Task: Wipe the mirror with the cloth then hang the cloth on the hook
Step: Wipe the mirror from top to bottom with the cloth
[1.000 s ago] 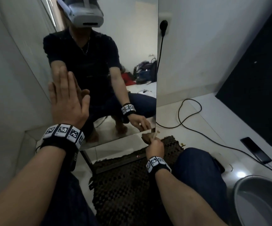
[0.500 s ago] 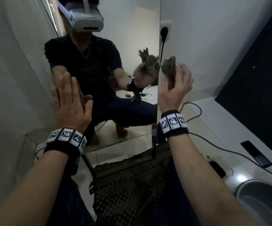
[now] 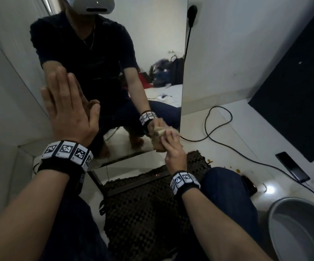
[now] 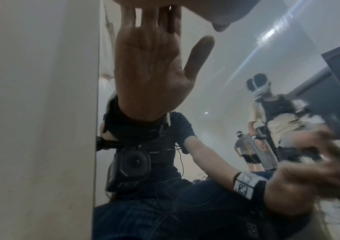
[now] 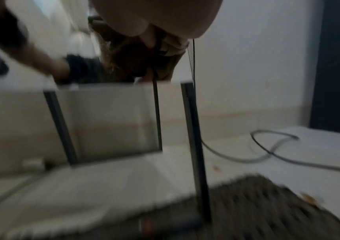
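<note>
A tall mirror (image 3: 152, 44) stands on a dark metal stand against the wall. My left hand (image 3: 69, 112) lies flat on the glass at the left, fingers straight; its palm is reflected in the left wrist view (image 4: 150, 73). My right hand (image 3: 174, 151) grips a bunched brown cloth (image 3: 157, 146) and holds it against the mirror's lower right corner. The right wrist view is blurred, with the cloth (image 5: 123, 61) dark under the curled fingers (image 5: 171, 47). No hook is in view.
A dark woven mat (image 3: 143, 213) lies under the stand leg (image 3: 96, 178). A black cable (image 3: 218, 129) loops over the white floor from a wall plug (image 3: 192, 14). To the right lie a phone (image 3: 291, 166), a grey basin (image 3: 299, 228) and a dark panel (image 3: 303, 91).
My right hand with the cloth rose to the mirror's right edge at mid height, then came back down to the lower right corner. The left hand stayed flat on the glass.
</note>
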### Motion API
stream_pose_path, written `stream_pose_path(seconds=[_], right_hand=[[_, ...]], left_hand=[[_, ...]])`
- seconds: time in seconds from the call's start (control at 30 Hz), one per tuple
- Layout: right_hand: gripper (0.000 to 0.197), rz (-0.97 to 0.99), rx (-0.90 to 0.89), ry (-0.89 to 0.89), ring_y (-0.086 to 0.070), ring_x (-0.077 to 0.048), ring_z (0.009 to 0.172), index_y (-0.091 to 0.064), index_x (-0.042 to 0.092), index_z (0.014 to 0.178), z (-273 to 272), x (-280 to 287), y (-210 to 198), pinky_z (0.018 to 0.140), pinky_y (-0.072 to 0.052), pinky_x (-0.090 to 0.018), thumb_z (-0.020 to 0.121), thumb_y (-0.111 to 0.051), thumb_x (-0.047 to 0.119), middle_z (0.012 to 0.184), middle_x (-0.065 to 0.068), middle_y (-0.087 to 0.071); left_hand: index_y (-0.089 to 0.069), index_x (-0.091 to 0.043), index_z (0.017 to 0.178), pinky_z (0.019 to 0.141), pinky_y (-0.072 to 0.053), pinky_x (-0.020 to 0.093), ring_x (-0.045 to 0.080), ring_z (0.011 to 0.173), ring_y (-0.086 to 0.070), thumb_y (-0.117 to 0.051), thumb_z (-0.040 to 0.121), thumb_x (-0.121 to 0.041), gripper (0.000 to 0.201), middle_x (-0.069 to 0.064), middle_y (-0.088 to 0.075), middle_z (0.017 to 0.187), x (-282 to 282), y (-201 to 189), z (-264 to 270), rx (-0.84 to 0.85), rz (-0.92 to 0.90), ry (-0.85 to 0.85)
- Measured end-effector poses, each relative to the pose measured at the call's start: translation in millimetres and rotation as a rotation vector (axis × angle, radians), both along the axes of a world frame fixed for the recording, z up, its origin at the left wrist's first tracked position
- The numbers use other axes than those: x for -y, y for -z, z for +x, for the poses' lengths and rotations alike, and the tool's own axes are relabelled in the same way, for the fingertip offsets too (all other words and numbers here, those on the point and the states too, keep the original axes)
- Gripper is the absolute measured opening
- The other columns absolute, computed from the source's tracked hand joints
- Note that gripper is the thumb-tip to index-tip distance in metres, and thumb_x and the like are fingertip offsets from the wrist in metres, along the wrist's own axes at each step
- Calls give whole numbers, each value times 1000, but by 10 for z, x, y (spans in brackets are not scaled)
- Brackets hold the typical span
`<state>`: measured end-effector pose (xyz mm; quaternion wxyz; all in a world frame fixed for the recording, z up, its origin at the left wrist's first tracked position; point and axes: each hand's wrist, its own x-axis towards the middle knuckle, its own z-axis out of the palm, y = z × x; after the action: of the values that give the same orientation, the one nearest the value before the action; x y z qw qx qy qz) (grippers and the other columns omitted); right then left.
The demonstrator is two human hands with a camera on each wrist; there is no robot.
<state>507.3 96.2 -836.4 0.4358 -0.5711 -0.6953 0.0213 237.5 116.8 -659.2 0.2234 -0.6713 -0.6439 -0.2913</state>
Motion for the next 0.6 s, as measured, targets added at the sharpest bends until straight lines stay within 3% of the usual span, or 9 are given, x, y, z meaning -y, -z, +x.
stream_pose_path(seconds=[0.1, 0.13, 0.2, 0.27, 0.37, 0.47, 0.53, 0.6], right_hand=[[59, -340, 28, -33, -32, -24, 140, -67, 6, 119, 18, 291, 308, 114, -22, -18, 70, -53, -24, 145, -8, -45], [55, -438, 36, -20, -36, -24, 139, -69, 7, 116, 33, 387, 372, 112, -20, -14, 72, -52, -21, 145, -7, -47], [52, -467, -64, 25, -49, -27, 131, -72, 6, 110, 14, 502, 373, 110, -28, -21, 71, -49, -20, 135, -9, -57], [51, -345, -286, 72, -62, -29, 113, -73, 4, 105, -56, 483, 112, 103, -41, -25, 70, -47, -22, 118, -10, -67], [47, -163, -579, 80, -66, -12, 93, -72, 7, 99, -177, 258, -709, 90, -51, -22, 72, -46, -22, 96, -1, -70], [37, 11, -813, 53, -59, 3, 76, -68, 21, 88, -338, -34, -1855, 77, -51, -25, 79, -55, -12, 81, 10, -65], [30, 156, -922, -68, -58, 3, 74, -64, 24, 85, -471, -235, -2654, 75, -51, -26, 80, -63, -6, 80, 10, -63], [22, 365, -894, -167, -62, -8, 83, -67, 11, 93, -606, -435, -3319, 78, -54, -26, 78, -64, -5, 88, -1, -66]], left_hand=[[-2, -3, 154, 121, -2, 54, 35, 151, -2, -39, 100, -46, 79, 21, -4, 162, -1, 3, -4, -10, 6, -6], [-1, -3, 154, 121, -2, 54, 35, 151, -2, -39, 99, -45, 79, 21, -4, 162, 3, 2, -8, -11, 4, -2], [0, -3, 154, 121, -3, 54, 34, 151, -1, -40, 99, -42, 79, 20, -3, 163, 16, -2, -22, -22, -7, 3], [0, -3, 155, 122, -3, 54, 32, 151, 0, -40, 99, -41, 79, 19, -2, 163, 32, -13, -32, -40, -19, 2], [0, -4, 155, 122, -2, 52, 29, 152, 3, -40, 98, -42, 79, 17, -1, 164, 73, -39, -11, -46, -29, 1], [-7, -4, 155, 122, 1, 51, 26, 152, 2, -44, 97, -42, 78, 15, -2, 164, 119, -140, -22, -55, -5, 4], [-10, -3, 155, 122, 3, 51, 28, 152, -1, -45, 97, -41, 77, 15, -4, 164, 128, -301, -99, -51, 33, -15], [-9, -4, 155, 121, 4, 51, 27, 152, 0, -43, 98, -40, 76, 15, -3, 164, 103, -479, -214, -17, 36, -62]])
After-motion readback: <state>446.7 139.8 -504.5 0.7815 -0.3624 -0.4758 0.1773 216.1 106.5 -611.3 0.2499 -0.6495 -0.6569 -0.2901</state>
